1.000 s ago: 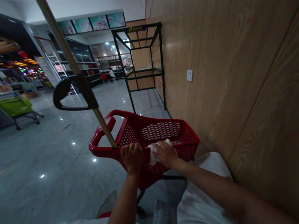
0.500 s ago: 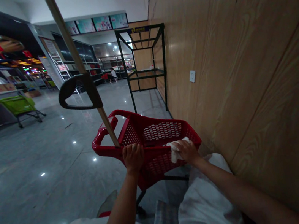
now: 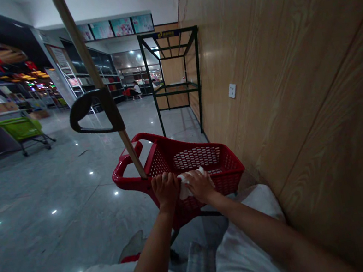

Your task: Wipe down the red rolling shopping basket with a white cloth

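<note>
A red plastic shopping cart (image 3: 226, 179) with perforated basket walls stands right in front of my knees. My left hand (image 3: 166, 188) is closed over the near rim of its basket, close to the handle end. In my right hand (image 3: 200, 186) a white cloth (image 3: 185, 191) is pressed against that same rim, just right of my left hand. Part of the cloth hangs over the outer side of the basket; the rest is hidden under my fingers. A long pole (image 3: 76, 37) with a dark loop grip (image 3: 95, 113) rises in front of the cart's handle.
A wood-panelled wall (image 3: 292, 88) with a socket (image 3: 232, 91) runs along my right. Ahead stands a dark metal rack (image 3: 177, 92). At left is a green shopping cart (image 3: 22, 129) by a counter. A person (image 3: 136, 90) crouches far back near shelves.
My right hand has slid left along the rim with the white cloth, from near the basket's far right end to beside my left hand. My left hand has barely moved.
</note>
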Demonstrator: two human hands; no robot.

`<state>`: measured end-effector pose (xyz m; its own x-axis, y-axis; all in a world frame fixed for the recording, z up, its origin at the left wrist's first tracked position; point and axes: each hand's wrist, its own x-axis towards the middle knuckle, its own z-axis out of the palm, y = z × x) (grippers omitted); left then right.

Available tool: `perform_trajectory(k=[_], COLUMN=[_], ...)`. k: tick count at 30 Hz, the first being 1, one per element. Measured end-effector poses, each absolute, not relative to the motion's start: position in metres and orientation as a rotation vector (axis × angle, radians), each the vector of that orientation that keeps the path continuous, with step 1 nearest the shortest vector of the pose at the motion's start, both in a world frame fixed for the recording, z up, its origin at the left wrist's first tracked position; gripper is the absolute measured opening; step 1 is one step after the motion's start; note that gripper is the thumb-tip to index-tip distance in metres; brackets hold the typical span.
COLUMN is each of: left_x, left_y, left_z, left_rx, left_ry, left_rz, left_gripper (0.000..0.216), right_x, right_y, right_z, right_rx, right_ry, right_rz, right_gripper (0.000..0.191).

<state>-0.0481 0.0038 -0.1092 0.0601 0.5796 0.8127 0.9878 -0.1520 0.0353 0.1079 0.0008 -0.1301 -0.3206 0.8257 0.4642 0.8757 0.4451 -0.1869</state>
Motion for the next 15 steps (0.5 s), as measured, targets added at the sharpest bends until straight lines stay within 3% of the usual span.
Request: perform_trajectory(k=[6, 15], left_x=[-0.061, -0.048], left_y=[0.003, 0.003], left_z=[-0.112, -0.112], left_rx=[-1.878, -1.879], left_ry=[-1.481, -1.468], left_rz=[-0.946, -0.977], left_gripper=[0.021, 0.022], right_x=[0.084, 0.224], right_y=[0.003, 0.011], right_z=[-0.126, -0.173], right_rx=[-1.344, -1.480], right_ry=[-2.195, -2.191], right_rz=[-0.132, -0.358], right_gripper=[0.036, 0.041])
